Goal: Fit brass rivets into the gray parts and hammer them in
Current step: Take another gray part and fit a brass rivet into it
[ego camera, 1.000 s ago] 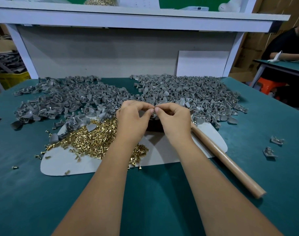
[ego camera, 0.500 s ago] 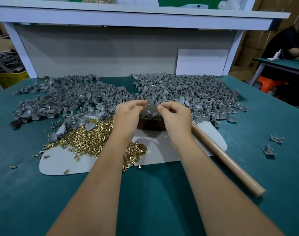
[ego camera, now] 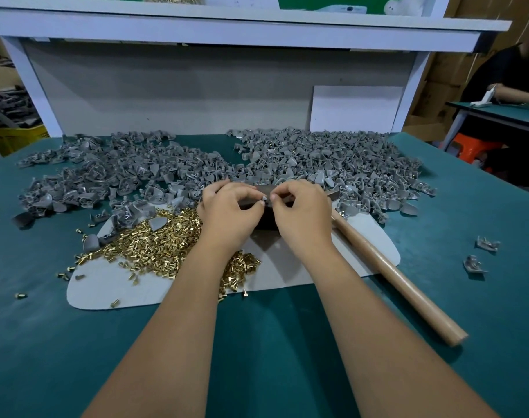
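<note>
My left hand point(ego camera: 227, 212) and my right hand point(ego camera: 302, 215) meet fingertip to fingertip over a dark block point(ego camera: 267, 220) on a pale mat point(ego camera: 287, 267). Between the fingertips both hands pinch one small gray part point(ego camera: 265, 200). Whether a rivet sits in it is too small to tell. A heap of brass rivets point(ego camera: 163, 245) lies on the mat left of my left wrist. Large piles of gray parts point(ego camera: 332, 164) spread across the back of the green table. A hammer with a wooden handle point(ego camera: 393, 276) lies to the right of my right hand.
Two loose gray parts point(ego camera: 480, 253) lie on the green table point(ego camera: 272, 357) at the right. Stray rivets point(ego camera: 20, 295) dot the left side. A white shelf frame point(ego camera: 227, 34) rises behind the piles. Another person point(ego camera: 510, 79) sits at a far-right table.
My fingertips parted half a second ago and have come together again on the small gray part. Both hands stay over the dark block.
</note>
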Available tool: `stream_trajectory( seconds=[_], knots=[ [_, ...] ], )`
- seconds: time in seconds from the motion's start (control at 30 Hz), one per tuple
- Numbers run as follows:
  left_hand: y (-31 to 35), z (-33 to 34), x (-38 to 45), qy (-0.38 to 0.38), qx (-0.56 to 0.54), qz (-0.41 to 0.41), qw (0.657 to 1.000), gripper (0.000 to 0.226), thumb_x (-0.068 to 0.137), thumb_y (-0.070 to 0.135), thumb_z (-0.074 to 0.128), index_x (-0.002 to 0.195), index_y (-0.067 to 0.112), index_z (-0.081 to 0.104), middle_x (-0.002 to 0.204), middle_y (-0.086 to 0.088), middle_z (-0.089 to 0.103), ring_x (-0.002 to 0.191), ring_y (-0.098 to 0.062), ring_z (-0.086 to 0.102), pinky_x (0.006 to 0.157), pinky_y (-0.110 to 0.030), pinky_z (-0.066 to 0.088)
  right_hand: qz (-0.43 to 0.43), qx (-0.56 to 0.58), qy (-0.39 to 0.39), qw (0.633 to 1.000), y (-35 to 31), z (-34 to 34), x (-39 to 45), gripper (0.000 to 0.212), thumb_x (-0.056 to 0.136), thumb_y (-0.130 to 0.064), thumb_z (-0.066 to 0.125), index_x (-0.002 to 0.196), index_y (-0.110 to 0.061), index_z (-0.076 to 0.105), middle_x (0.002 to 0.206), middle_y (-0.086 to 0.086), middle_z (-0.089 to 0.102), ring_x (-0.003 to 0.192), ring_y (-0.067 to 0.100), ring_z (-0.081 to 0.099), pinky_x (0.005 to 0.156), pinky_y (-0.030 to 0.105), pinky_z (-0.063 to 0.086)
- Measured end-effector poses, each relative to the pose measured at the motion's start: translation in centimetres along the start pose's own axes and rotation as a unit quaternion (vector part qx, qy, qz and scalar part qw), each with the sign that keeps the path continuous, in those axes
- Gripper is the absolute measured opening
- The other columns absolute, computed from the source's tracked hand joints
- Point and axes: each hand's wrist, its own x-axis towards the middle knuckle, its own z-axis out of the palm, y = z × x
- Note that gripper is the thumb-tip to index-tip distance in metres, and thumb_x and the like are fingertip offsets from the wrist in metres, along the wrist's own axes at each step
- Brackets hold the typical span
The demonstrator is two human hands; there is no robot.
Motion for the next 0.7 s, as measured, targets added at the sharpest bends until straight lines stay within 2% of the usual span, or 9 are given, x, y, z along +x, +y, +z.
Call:
stream_trajectory(
  seconds=[0.1, 0.27, 0.47, 0.6, 0.7],
  knots=[
    [0.1, 0.1, -0.1, 0.008, 0.003, 0.002, 1.0, 0.031, 0.087, 0.028, 0.07, 0.069, 0.05, 0.056, 0.111, 0.018, 0.064, 0.132, -0.014, 0.029, 0.111, -0.04, 0.02, -0.028, -0.044, 0.0, 0.999, 0.0, 0.1, 0.2, 0.009, 0.085, -0.021, 0.061, 0.078, -0.025, 0.066, 0.088, -0.009, 0.065, 0.093, 0.016, 0.05, 0.08, 0.032, 0.034],
    [0.1, 0.1, -0.1, 0.004, 0.004, -0.002, 1.0, 0.033, 0.087, 0.027, 0.068, 0.066, 0.049, 0.056, 0.103, 0.024, 0.058, 0.131, -0.012, 0.028, 0.102, -0.032, 0.016, -0.043, -0.066, -0.043, 0.996, -0.2, -0.1, 0.9, 0.01, 0.082, -0.018, 0.057, 0.074, -0.022, 0.06, 0.081, -0.009, 0.058, 0.087, 0.017, 0.05, 0.079, 0.033, 0.04],
    [0.0, 0.3, 0.0, 0.01, 0.006, -0.003, 1.0, 0.032, 0.086, 0.027, 0.067, 0.065, 0.049, 0.056, 0.103, 0.024, 0.058, 0.131, -0.014, 0.03, 0.105, -0.033, 0.017, -0.051, -0.1, -0.084, 0.99, -0.5, -0.6, 1.3, 0.01, 0.086, -0.02, 0.056, 0.076, -0.022, 0.059, 0.084, -0.01, 0.055, 0.093, 0.018, 0.051, 0.085, 0.037, 0.042],
    [-0.3, 0.4, -0.1, 0.016, 0.012, 0.003, 1.0, 0.036, 0.087, 0.025, 0.067, 0.067, 0.052, 0.054, 0.1, 0.025, 0.057, 0.129, -0.018, 0.033, 0.105, -0.035, 0.022, -0.058, -0.151, -0.093, 0.982, -1.1, -0.6, 1.4, 0.015, 0.087, -0.021, 0.055, 0.073, -0.024, 0.052, 0.081, -0.01, 0.049, 0.09, 0.019, 0.051, 0.079, 0.034, 0.034],
    [-0.4, 0.4, -0.1, 0.018, 0.016, 0.002, 1.0, 0.035, 0.087, 0.028, 0.067, 0.067, 0.053, 0.054, 0.098, 0.029, 0.055, 0.128, -0.018, 0.033, 0.104, -0.036, 0.022, -0.05, -0.141, -0.093, 0.984, -1.1, -0.7, 1.3, 0.014, 0.087, -0.021, 0.055, 0.074, -0.025, 0.052, 0.082, -0.011, 0.049, 0.092, 0.018, 0.051, 0.084, 0.036, 0.04]
  ],
)
